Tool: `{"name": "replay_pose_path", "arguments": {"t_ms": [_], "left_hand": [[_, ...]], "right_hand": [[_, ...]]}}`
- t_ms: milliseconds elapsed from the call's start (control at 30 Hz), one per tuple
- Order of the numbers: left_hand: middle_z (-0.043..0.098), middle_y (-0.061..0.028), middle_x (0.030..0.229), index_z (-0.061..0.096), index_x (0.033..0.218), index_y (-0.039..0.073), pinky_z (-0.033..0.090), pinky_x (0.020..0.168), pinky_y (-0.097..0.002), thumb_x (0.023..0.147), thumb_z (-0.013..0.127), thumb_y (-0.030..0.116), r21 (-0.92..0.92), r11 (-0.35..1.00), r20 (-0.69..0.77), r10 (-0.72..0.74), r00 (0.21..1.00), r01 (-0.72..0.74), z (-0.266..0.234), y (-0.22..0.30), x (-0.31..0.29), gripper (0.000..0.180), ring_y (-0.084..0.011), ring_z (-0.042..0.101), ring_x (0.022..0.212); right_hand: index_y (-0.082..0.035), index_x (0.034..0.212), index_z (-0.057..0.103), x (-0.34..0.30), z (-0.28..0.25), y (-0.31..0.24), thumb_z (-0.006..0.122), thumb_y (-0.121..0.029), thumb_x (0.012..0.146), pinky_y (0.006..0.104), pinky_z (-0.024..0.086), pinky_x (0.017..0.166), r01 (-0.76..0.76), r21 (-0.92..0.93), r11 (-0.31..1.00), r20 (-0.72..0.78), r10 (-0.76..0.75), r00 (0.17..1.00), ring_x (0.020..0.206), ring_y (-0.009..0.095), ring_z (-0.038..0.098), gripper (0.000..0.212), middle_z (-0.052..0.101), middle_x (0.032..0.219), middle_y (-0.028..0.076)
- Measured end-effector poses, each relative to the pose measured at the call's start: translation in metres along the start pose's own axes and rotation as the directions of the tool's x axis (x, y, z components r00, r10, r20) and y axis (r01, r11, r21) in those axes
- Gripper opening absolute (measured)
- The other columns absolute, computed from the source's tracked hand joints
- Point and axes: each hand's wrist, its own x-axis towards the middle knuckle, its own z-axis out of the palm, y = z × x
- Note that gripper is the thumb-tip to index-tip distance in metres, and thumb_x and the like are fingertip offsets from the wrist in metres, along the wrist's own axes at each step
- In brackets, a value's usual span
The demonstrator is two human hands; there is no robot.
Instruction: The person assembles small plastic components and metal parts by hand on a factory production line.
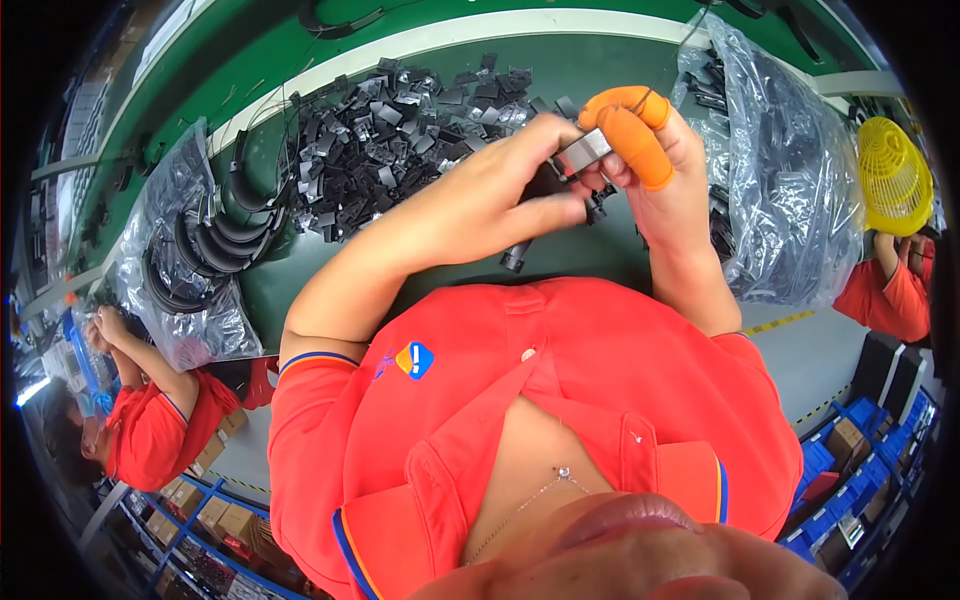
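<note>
Worktop [590,50]: 1. Grips, the person's own: 2, left grip [530,165] and right grip [668,185]. Silver-faced dark piece [585,152] between them: 1. Orange finger covers [640,148] visible: 2. Heap of small black pieces [370,140]: 1; pieces overlap, too many to count. Clear plastic bags: 2, left bag [215,330], right bag [780,150]. Curved black bands [240,190]: at least 4, overlapping. Yellow basket [895,175]: 1. Co-workers [150,430]: 2.

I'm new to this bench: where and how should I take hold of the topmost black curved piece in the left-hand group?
Probably pinch the topmost curved piece at its outer bend, coming from the left: that bowed side faces left, while small black parts crowd its right.
</note>
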Motion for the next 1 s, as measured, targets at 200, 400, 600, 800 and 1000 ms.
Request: {"name": "replay_pose_path", "arguments": {"t_ms": [200,400,600,800,1000], "left_hand": [[0.06,-0.0109,0.096,0.047,0.114,-0.003,0.044,0.084,-0.029,0.093,0.042,0.019,-0.4,0.909,0.205,-0.039,0.978,0.12,-0.027,0.002,-0.002,0.031,-0.0162,0.057,0.091],[0.06,-0.0112,0.089,0.048,0.112,-0.005,0.047,0.078,-0.03,0.093,0.04,0.018,-0.549,0.828,-0.208,-0.008,0.978,-0.11,-0.032,-0.014,-0.007,0.03,-0.0165,0.059,0.08],[0.055,-0.0092,0.092,0.043,0.117,-0.007,0.047,0.082,-0.0357,0.093,0.038,0.019,-0.621,0.683,-0.558,-0.041,0.829,-0.385,-0.044,-0.017,-0.009,0.036,-0.0167,0.054,0.083],[0.059,-0.0138,0.093,0.045,0.115,-0.006,0.049,0.079,-0.035,0.092,0.042,0.02,-0.544,0.75,-0.569,-0.001,0.822,-0.376,-0.035,-0.009,-0.007,0.035,-0.0199,0.06,0.084],[0.06,-0.0149,0.096,0.046,0.115,-0.003,0.048,0.081,-0.0315,0.091,0.045,0.012,-0.463,0.84,-0.497,0.019,0.868,-0.283,-0.011,-0.004,-0.006,0.029,-0.0201,0.061,0.087]], "right_hand": [[0.002,0.097,0.058,0.007,0.003,-0.008,0.053,-0.015,0.088,0.0175,0.035,0.049,-0.029,-0.045,0.999,0.077,0.032,0.997,0.053,0.003,0.044,0.02,0.053,0.066,0.0],[0.001,0.107,0.054,0.023,-0.042,0.015,0.048,-0.02,0.091,0.0205,0.04,0.06,-0.022,-0.004,1.0,0.007,0.022,1.0,0.064,0.008,0.05,0.027,0.058,0.078,0.003],[-0.006,0.103,0.057,0.021,-0.063,0.046,0.061,-0.005,0.077,0.0287,0.045,0.071,0.099,-0.847,0.522,0.088,-0.047,0.995,0.079,0.02,0.053,0.026,0.054,0.099,0.009],[-0.004,0.099,0.059,0.021,-0.067,0.066,0.063,-0.005,0.076,0.0309,0.047,0.069,0.179,-0.912,0.37,0.111,-0.196,0.974,0.077,0.023,0.056,0.023,0.056,0.092,0.01],[0.005,0.104,0.056,0.013,-0.048,0.039,0.053,-0.002,0.086,0.0268,0.05,0.072,-0.004,-0.527,0.85,-0.142,-0.083,0.986,0.078,0.018,0.064,0.02,0.063,0.094,0.011]]}}
